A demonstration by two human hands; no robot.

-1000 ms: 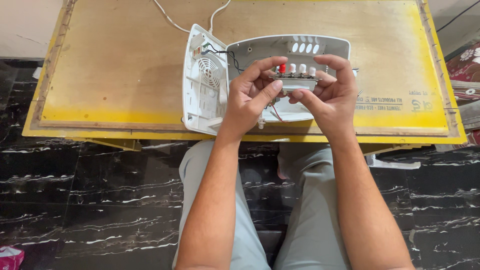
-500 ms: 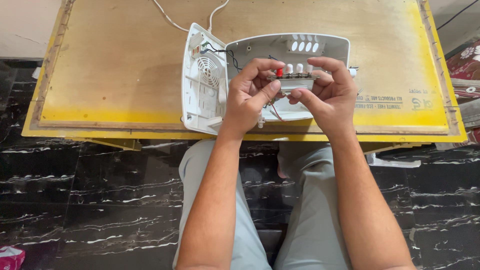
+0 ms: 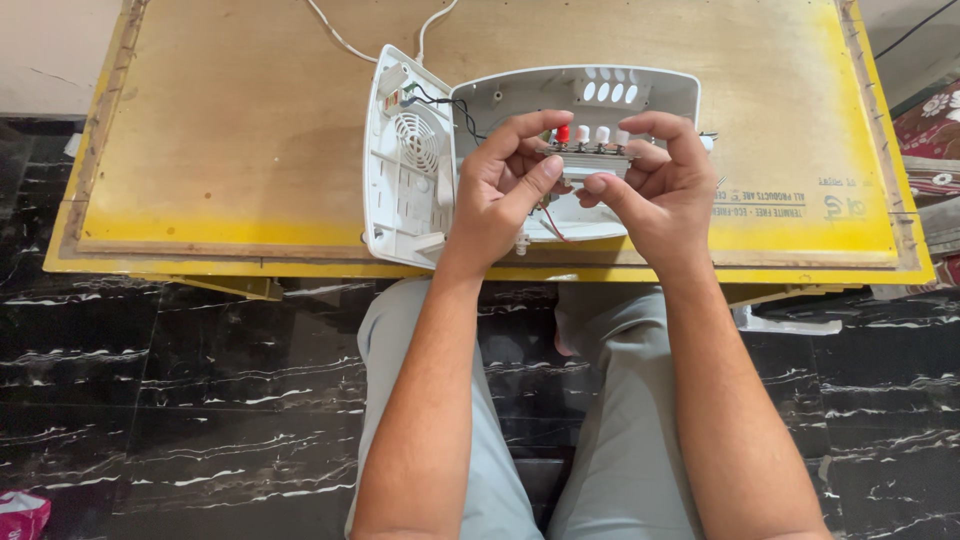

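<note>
Head view. Switch strip (image 3: pixel 590 145): one red and three white buttons, pinched at its ends between left hand (image 3: pixel 500 185) and right hand (image 3: pixel 655 190), both grasping it. Grey housing (image 3: pixel 520 95): open, directly behind the hands. White cover (image 3: pixel 405 160): with round grille, just left of the left hand. Table (image 3: pixel 220 130): yellow-edged, under all. Cables (image 3: pixel 335 35): beyond the cover.
</note>
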